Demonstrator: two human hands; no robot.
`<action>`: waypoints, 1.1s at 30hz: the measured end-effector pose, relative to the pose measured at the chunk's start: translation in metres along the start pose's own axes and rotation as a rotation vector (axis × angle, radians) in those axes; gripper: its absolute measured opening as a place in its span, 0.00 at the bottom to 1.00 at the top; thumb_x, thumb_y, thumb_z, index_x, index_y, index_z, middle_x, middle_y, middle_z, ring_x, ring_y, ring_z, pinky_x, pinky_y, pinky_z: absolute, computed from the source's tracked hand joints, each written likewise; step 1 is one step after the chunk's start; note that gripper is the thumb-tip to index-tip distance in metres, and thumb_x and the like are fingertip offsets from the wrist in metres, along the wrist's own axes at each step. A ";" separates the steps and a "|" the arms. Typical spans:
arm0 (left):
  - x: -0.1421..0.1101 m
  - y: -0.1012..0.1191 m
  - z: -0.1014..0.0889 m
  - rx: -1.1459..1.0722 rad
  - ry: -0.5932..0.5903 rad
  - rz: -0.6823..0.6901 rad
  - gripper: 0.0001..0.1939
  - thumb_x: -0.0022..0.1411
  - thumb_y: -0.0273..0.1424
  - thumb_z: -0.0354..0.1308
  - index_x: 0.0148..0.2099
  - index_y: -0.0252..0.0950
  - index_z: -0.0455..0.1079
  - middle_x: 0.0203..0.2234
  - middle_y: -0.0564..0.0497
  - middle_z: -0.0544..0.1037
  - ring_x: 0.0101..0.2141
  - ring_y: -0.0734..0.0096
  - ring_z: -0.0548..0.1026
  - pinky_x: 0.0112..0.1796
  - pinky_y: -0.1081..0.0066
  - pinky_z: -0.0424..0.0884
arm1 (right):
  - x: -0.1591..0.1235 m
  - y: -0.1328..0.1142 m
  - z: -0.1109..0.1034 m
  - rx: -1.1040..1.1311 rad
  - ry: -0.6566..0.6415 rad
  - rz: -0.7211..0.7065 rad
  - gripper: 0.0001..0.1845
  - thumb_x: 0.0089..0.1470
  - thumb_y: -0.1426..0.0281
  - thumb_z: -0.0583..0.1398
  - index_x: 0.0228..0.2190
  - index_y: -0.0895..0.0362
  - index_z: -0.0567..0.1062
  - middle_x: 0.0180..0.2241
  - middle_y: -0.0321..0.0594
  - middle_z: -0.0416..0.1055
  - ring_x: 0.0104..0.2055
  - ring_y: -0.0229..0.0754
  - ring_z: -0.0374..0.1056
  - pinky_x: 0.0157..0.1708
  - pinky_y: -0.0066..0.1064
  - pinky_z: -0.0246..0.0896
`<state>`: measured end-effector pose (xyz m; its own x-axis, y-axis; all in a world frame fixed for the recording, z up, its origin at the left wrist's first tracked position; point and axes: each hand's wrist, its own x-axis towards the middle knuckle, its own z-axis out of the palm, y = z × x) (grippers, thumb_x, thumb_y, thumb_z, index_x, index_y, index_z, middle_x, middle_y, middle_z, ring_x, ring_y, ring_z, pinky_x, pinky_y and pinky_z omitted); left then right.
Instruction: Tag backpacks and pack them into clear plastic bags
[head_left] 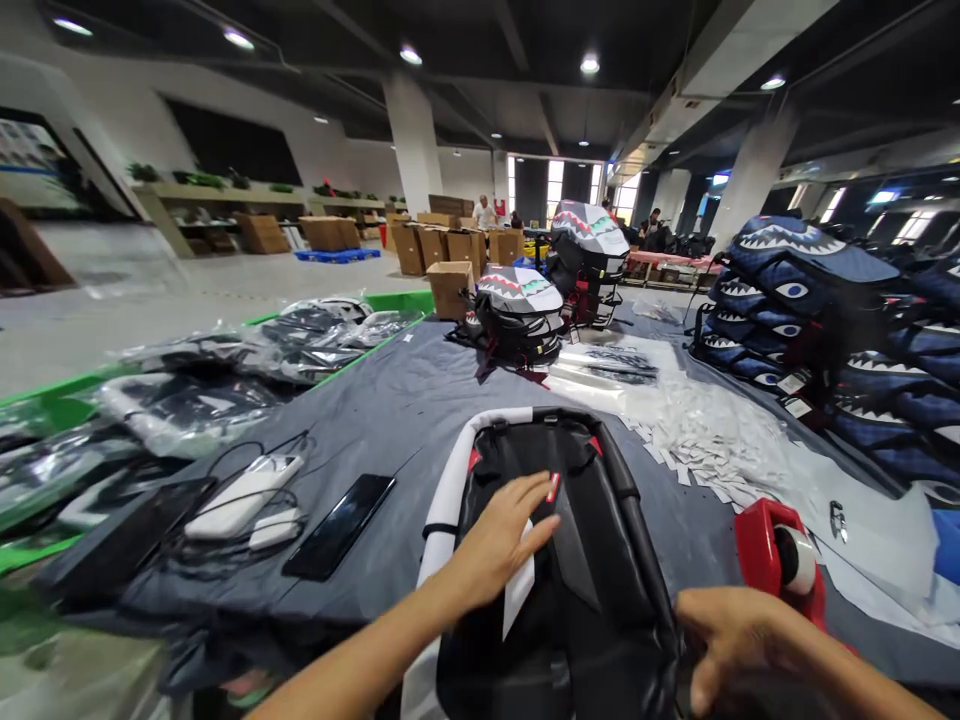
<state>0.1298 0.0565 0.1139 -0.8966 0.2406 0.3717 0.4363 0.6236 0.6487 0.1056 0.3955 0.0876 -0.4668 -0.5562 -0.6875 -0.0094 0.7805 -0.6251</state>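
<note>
Your left hand (502, 540) over glossy black, white-edged backpack (570, 600) on grey cloth-covered table (352, 420), fingers together, thumb apart. Your right hand (724, 625) beside backpack's right edge, fingers curled; can't tell if pinching.

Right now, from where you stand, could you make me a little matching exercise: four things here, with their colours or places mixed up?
Things:
1. phone
2. tape dispenser
3. left hand
4. long bin

Colours or places:
A. over the backpack
B. green, left of the grey cloth
C. black, lying flat on the cloth
D. red, right of the backpack

Pairs: 1-C, 2-D, 3-A, 4-B
</note>
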 end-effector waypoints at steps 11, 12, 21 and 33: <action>0.100 -0.115 0.086 0.601 -0.094 -0.036 0.30 0.72 0.47 0.45 0.72 0.49 0.50 0.72 0.47 0.46 0.69 0.40 0.48 0.63 0.37 0.51 | 0.126 -0.058 -0.232 -0.294 0.885 -0.090 0.10 0.52 0.68 0.62 0.22 0.57 0.74 0.24 0.39 0.75 0.28 0.40 0.70 0.32 0.28 0.58; 0.098 -0.117 0.087 0.617 -0.077 -0.023 0.30 0.72 0.47 0.45 0.72 0.50 0.49 0.72 0.47 0.46 0.69 0.41 0.49 0.63 0.38 0.52 | 0.146 -0.054 -0.249 -0.288 0.947 -0.064 0.08 0.52 0.70 0.62 0.23 0.57 0.75 0.26 0.40 0.76 0.31 0.41 0.70 0.34 0.28 0.58; 0.092 -0.122 0.087 0.677 -0.037 0.004 0.33 0.72 0.46 0.46 0.73 0.52 0.41 0.73 0.50 0.43 0.70 0.46 0.48 0.64 0.42 0.53 | 0.239 0.025 -0.309 -0.119 1.218 0.167 0.11 0.52 0.61 0.65 0.29 0.57 0.77 0.31 0.41 0.76 0.31 0.41 0.68 0.28 0.29 0.52; 0.094 -0.120 0.088 0.667 -0.031 -0.001 0.32 0.72 0.47 0.46 0.73 0.51 0.45 0.73 0.49 0.44 0.69 0.45 0.48 0.63 0.42 0.53 | 0.218 -0.013 -0.348 -0.233 1.452 0.140 0.16 0.67 0.65 0.49 0.39 0.59 0.74 0.33 0.47 0.74 0.32 0.44 0.64 0.30 0.31 0.47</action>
<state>-0.0132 0.0696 0.0125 -0.9032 0.2550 0.3452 0.3043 0.9478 0.0959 -0.3036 0.3629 0.0744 -0.9309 0.1825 0.3163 0.0363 0.9081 -0.4172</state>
